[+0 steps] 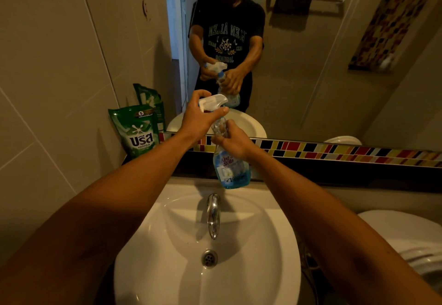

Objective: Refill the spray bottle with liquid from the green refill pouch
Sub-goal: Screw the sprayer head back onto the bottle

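Note:
I hold a clear spray bottle (230, 169) upright above the back of the sink; blue liquid fills only its lower part. My right hand (235, 141) grips the bottle's upper body and neck. My left hand (201, 117) is closed around the white trigger head (212, 101) on top. The green refill pouch (137, 131) stands upright on the ledge to the left, leaning against the mirror, apart from both hands.
A white sink (191, 257) with a chrome tap (213, 216) and drain lies below the bottle. The mirror (311, 65) ahead reflects me. A coloured tile strip (346, 153) runs along the ledge. A white toilet (401, 233) sits at the right.

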